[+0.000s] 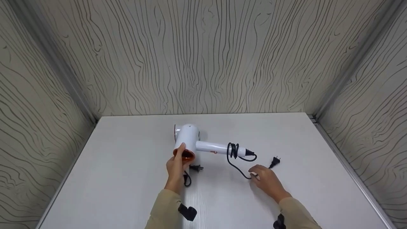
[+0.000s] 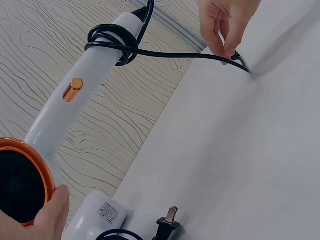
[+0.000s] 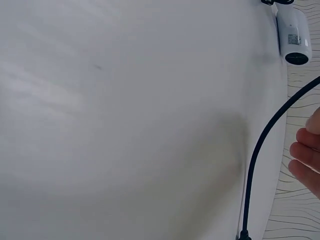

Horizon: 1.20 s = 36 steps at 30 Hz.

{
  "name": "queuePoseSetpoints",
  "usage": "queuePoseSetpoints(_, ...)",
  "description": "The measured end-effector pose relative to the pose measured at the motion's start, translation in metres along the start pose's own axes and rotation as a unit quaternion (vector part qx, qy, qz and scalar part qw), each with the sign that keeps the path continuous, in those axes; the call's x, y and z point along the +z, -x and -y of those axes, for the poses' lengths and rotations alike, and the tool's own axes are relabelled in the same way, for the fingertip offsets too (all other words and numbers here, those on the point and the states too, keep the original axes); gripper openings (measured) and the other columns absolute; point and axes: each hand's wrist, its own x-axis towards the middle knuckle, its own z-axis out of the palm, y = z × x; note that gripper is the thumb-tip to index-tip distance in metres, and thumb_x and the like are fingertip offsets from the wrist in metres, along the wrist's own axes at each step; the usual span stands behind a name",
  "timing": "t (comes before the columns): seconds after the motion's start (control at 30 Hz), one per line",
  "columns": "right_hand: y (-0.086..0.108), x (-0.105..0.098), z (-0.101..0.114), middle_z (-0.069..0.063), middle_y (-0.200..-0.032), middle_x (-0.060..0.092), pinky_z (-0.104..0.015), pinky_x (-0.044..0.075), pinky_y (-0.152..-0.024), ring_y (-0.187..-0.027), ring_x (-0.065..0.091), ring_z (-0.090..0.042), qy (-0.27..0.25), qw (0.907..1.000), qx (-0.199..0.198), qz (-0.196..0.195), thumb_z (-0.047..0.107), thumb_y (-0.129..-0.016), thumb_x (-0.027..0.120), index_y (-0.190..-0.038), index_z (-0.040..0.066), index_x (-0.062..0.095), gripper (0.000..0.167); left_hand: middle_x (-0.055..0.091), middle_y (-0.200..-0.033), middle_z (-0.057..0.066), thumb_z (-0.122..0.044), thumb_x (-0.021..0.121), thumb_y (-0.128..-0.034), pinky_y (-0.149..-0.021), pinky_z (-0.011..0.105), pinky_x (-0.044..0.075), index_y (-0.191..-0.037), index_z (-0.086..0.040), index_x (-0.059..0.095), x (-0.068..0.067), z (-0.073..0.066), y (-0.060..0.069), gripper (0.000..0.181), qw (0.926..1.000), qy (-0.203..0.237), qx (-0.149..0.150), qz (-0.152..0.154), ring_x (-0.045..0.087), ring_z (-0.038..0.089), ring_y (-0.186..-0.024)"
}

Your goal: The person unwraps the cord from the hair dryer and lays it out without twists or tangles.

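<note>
My left hand (image 1: 176, 165) grips a white hair dryer (image 1: 210, 147) by its orange-rimmed round end, thumb on the barrel. The handle points right, and a black cord (image 2: 112, 44) is coiled round its end. From the coil the cord runs down past my right hand (image 1: 266, 180) to a two-pin plug (image 1: 275, 161). The fingers of the right hand (image 2: 227, 25) are loosely bent just above the cord, which passes below the fingertips. In the right wrist view the cord (image 3: 267, 130) arcs beside the extended fingers without being enclosed by them.
A second white appliance (image 2: 102, 215) with a label lies behind the held dryer, partly hidden. Its black plug (image 1: 196, 168) shows beside the left hand. The white table (image 1: 111, 178) is bounded by wood-patterned panels (image 1: 203, 57) at the back and sides.
</note>
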Motion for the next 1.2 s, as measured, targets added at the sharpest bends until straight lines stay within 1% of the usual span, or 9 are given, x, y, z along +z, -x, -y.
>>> queuePoseSetpoints(0.13, -0.004, 0.001, 0.006, -0.005, -0.081, 0.071, -0.022, 0.058, -0.064, -0.076, 0.068, -0.017, -0.015, 0.9993, -0.019, -0.027, -0.004, -0.068, 0.079, -0.081, 0.005, 0.070, 0.017, 0.048, -0.135, 0.023, -0.060, 0.057, -0.0876, -0.103, 0.037, 0.051, -0.137, 0.007, 0.038, 0.000, 0.000, 0.000, 0.086, 1.0000, -0.004, -0.001, -0.003, 0.060, 0.023, -0.107)
queuePoseSetpoints(0.27, -0.008, 0.000, 0.013, -0.005, -0.082, 0.071, -0.017, 0.056, -0.061, -0.076, 0.068, -0.018, -0.036, 0.9983, -0.017, -0.043, -0.006, -0.068, 0.078, -0.082, 0.004, 0.071, 0.018, 0.048, -0.136, 0.024, -0.061, 0.056, -0.0877, -0.105, 0.038, 0.049, -0.138, 0.007, 0.037, -0.001, 0.000, 0.000, 0.087, 1.0000, -0.008, -0.002, -0.002, 0.060, 0.025, -0.110)
queuePoseSetpoints(0.37, -0.010, 0.000, 0.018, -0.004, -0.082, 0.071, -0.016, 0.055, -0.060, -0.076, 0.068, -0.017, -0.038, 0.9973, -0.021, -0.059, -0.006, -0.067, 0.079, -0.082, 0.005, 0.070, 0.020, 0.048, -0.135, 0.023, -0.062, 0.056, -0.0871, -0.104, 0.038, 0.050, -0.138, 0.007, 0.038, -0.001, 0.000, -0.001, 0.088, 0.9999, -0.011, -0.001, -0.004, 0.061, 0.024, -0.109)
queuePoseSetpoints(0.5, -0.015, 0.002, 0.024, -0.003, -0.081, 0.071, -0.015, 0.054, -0.059, -0.076, 0.068, -0.016, -0.034, 0.9943, -0.052, -0.087, -0.006, -0.065, 0.081, -0.081, 0.007, 0.069, 0.024, 0.051, -0.130, 0.022, -0.060, 0.057, -0.0875, -0.101, 0.036, 0.053, -0.135, 0.008, 0.041, -0.001, 0.000, 0.000, 0.084, 0.9999, -0.010, 0.011, -0.007, 0.062, 0.020, -0.102)
queuePoseSetpoints(0.6, -0.018, 0.003, 0.029, -0.003, -0.080, 0.071, -0.013, 0.054, -0.059, -0.075, 0.068, -0.016, -0.038, 0.9925, -0.062, -0.098, -0.006, -0.065, 0.081, -0.082, 0.008, 0.069, 0.025, 0.052, -0.128, 0.022, -0.058, 0.057, -0.0883, -0.099, 0.035, 0.054, -0.133, 0.008, 0.042, 0.000, 0.000, 0.000, 0.081, 0.9998, -0.009, 0.016, -0.008, 0.061, 0.019, -0.099)
queuePoseSetpoints(0.67, -0.019, 0.004, 0.032, -0.003, -0.081, 0.072, -0.013, 0.054, -0.060, -0.076, 0.069, -0.016, -0.045, 0.9923, -0.058, -0.099, -0.006, -0.065, 0.080, -0.083, 0.008, 0.069, 0.025, 0.052, -0.129, 0.022, -0.057, 0.056, -0.0885, -0.099, 0.035, 0.054, -0.134, 0.008, 0.042, 0.000, 0.000, 0.000, 0.081, 0.9998, -0.008, 0.015, -0.007, 0.061, 0.019, -0.099)
queuePoseSetpoints(0.8, -0.021, 0.005, 0.036, -0.003, -0.082, 0.074, -0.020, 0.057, -0.066, -0.077, 0.070, -0.016, -0.050, 0.9930, -0.046, -0.097, -0.005, -0.067, 0.080, -0.084, 0.007, 0.070, 0.023, 0.051, -0.129, 0.022, -0.058, 0.057, -0.0882, -0.102, 0.038, 0.052, -0.133, 0.008, 0.041, 0.000, 0.000, 0.000, 0.082, 0.9999, -0.004, 0.012, -0.003, 0.061, 0.020, -0.100)
queuePoseSetpoints(0.97, -0.023, 0.008, 0.039, -0.004, -0.084, 0.075, -0.027, 0.059, -0.069, -0.079, 0.071, -0.016, -0.060, 0.9941, -0.032, -0.084, -0.003, -0.068, 0.080, -0.087, 0.006, 0.071, 0.023, 0.052, -0.130, 0.022, -0.060, 0.056, -0.0875, -0.107, 0.042, 0.048, -0.134, 0.008, 0.041, 0.000, 0.001, 0.001, 0.084, 0.9998, -0.016, 0.013, -0.002, 0.061, 0.020, -0.102)
queuePoseSetpoints(1.2, -0.024, 0.012, 0.042, -0.003, -0.083, 0.075, -0.027, 0.059, -0.068, -0.077, 0.071, -0.016, -0.075, 0.9937, -0.024, -0.079, -0.004, -0.068, 0.080, -0.088, 0.006, 0.072, 0.024, 0.051, -0.132, 0.022, -0.061, 0.055, -0.0877, -0.107, 0.041, 0.048, -0.136, 0.007, 0.040, 0.000, 0.002, 0.002, 0.085, 0.9999, -0.013, 0.010, 0.001, 0.062, 0.020, -0.102)
